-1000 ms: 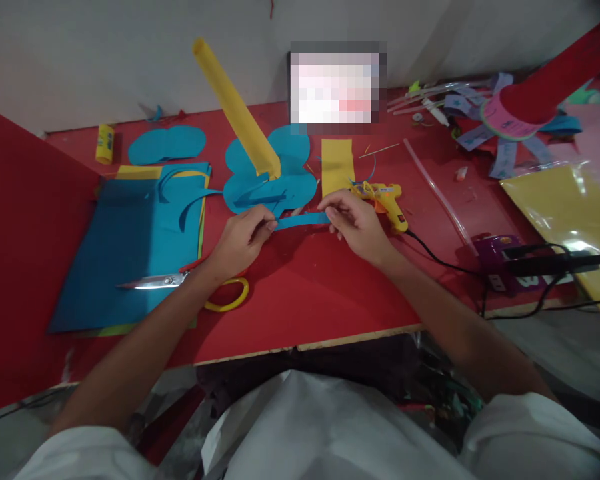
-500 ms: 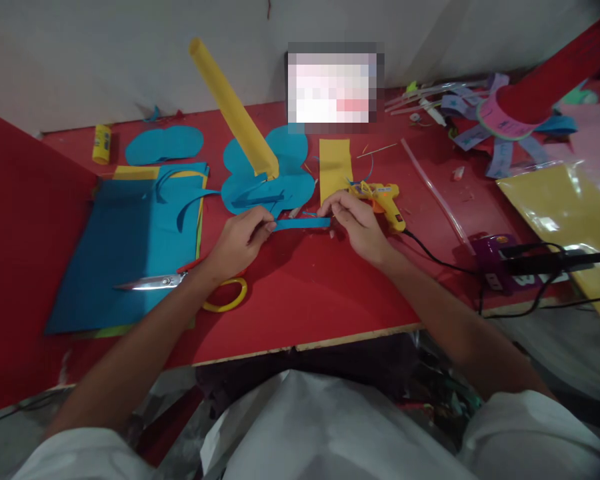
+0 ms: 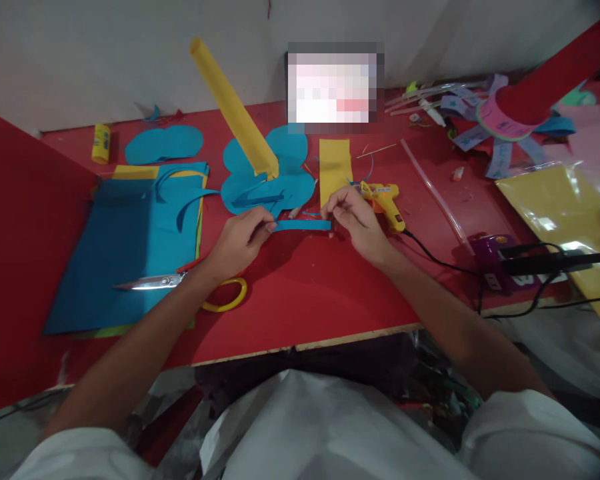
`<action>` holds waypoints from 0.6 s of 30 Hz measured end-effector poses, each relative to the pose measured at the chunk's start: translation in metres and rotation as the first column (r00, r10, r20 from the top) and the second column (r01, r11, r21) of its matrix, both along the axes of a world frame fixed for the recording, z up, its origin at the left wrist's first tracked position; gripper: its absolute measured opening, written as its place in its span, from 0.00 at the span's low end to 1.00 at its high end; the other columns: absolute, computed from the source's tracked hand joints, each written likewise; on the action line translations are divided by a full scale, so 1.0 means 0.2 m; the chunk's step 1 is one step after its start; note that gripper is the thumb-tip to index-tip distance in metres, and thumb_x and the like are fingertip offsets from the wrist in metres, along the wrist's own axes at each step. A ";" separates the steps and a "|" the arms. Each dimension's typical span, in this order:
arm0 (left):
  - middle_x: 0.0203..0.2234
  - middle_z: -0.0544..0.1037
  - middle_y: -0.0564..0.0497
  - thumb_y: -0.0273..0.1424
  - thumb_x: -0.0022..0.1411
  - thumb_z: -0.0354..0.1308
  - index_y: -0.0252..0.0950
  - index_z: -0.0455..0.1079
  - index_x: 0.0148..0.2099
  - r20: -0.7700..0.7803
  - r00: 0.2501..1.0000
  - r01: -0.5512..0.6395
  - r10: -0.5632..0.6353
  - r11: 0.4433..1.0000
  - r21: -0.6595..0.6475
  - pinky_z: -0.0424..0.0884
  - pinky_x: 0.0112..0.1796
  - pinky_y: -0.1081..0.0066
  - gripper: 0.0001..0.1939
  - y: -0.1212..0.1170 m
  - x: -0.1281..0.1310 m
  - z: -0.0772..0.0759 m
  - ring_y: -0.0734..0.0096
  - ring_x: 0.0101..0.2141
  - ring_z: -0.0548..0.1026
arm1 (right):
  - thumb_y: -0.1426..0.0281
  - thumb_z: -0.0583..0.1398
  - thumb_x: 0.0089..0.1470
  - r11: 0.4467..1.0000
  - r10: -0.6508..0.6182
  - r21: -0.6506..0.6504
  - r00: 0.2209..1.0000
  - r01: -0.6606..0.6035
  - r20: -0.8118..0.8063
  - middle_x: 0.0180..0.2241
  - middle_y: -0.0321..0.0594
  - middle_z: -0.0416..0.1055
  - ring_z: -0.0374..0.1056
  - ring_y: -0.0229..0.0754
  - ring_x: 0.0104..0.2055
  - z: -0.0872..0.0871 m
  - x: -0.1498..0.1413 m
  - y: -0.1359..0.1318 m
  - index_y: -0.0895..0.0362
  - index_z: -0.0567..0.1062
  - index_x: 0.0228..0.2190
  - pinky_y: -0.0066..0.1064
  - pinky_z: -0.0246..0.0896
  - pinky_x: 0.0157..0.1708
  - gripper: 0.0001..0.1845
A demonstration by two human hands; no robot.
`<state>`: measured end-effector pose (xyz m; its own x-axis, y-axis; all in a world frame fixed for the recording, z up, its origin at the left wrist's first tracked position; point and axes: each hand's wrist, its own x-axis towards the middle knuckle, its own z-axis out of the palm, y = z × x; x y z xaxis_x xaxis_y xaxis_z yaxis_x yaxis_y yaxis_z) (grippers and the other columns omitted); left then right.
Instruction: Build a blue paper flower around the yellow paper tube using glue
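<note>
A narrow blue paper strip (image 3: pixel 305 225) lies level between my hands. My left hand (image 3: pixel 245 240) pinches its left end between thumb and fingertips. Just above the strip's right end is my right hand (image 3: pixel 355 220), fingers loosely bent and a little apart, with nothing visible in them. Behind the strip lies a blue petal-shaped paper piece (image 3: pixel 293 190) with a rolled yellow paper tube (image 3: pixel 235 110) leaning up from it. A yellow paper rectangle (image 3: pixel 335 167) and a yellow hot glue gun (image 3: pixel 387 200) lie beside my right hand. Under my left forearm are open scissors (image 3: pixel 225 297).
Blue paper sheets (image 3: pixel 110 247) are stacked at left, near a glue stick (image 3: pixel 101 143) and a blue paper cutout (image 3: pixel 165 145). A blurred screen (image 3: pixel 333 87) stands behind. At right are a clear glue rod (image 3: pixel 435 190), a purple power strip (image 3: pixel 497 263) with cables, and yellow wrapped sheets (image 3: pixel 560 207).
My right hand has shifted slightly right and up, its fingertips coming off the strip's right end. My left hand keeps its pinch in the same place.
</note>
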<state>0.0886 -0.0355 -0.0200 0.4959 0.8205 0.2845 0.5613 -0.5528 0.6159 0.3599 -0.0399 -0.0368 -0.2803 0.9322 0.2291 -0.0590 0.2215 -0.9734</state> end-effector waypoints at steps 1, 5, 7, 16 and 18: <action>0.28 0.73 0.52 0.40 0.77 0.50 0.38 0.65 0.37 -0.001 1.000 0.000 0.000 1.000 0.000 0.63 0.31 0.69 0.15 0.00 0.00 0.00 0.70 0.29 0.70 | 0.50 0.62 0.66 1.000 -0.001 0.000 1.000 0.001 -0.001 0.35 0.35 0.69 0.65 0.37 0.32 0.00 0.00 0.00 0.51 0.67 0.38 0.29 0.68 0.29 0.19; 0.28 0.73 0.53 0.36 0.76 0.51 0.38 0.65 0.37 0.003 1.000 -0.005 0.005 1.000 0.012 0.63 0.32 0.70 0.13 0.00 0.00 0.00 0.70 0.29 0.70 | 0.48 0.61 0.66 0.998 -0.019 0.066 0.998 0.015 0.065 0.33 0.34 0.70 0.63 0.35 0.29 0.02 -0.01 -0.01 0.51 0.69 0.40 0.27 0.63 0.27 0.19; 0.28 0.73 0.53 0.36 0.76 0.52 0.38 0.66 0.37 0.005 1.000 0.002 -0.002 1.000 0.019 0.63 0.32 0.70 0.12 0.00 0.00 0.00 0.70 0.29 0.70 | 0.47 0.58 0.68 0.993 -0.025 0.121 0.992 0.010 0.126 0.32 0.36 0.71 0.65 0.37 0.30 0.05 -0.01 -0.02 0.52 0.72 0.37 0.29 0.63 0.28 0.21; 0.27 0.72 0.53 0.36 0.76 0.51 0.38 0.65 0.37 0.002 1.000 0.004 -0.004 1.000 0.026 0.62 0.31 0.70 0.12 0.00 0.01 0.00 0.71 0.28 0.69 | 0.47 0.56 0.69 0.979 -0.091 0.198 0.978 0.053 0.189 0.31 0.39 0.73 0.68 0.40 0.34 0.06 0.00 -0.01 0.52 0.75 0.32 0.33 0.64 0.33 0.25; 0.28 0.72 0.53 0.36 0.76 0.51 0.38 0.65 0.38 0.000 1.000 0.001 -0.001 1.000 0.024 0.62 0.32 0.70 0.12 0.00 0.01 0.00 0.71 0.29 0.69 | 0.47 0.57 0.69 0.982 -0.079 0.185 0.982 0.047 0.172 0.32 0.39 0.73 0.67 0.40 0.33 0.06 0.00 -0.02 0.52 0.75 0.32 0.33 0.65 0.32 0.24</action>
<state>0.0899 -0.0357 -0.0202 0.4966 0.8130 0.3039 0.5611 -0.5679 0.6022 0.3601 -0.0429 -0.0241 -0.2735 0.8974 0.3462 0.1311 0.3914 -0.9108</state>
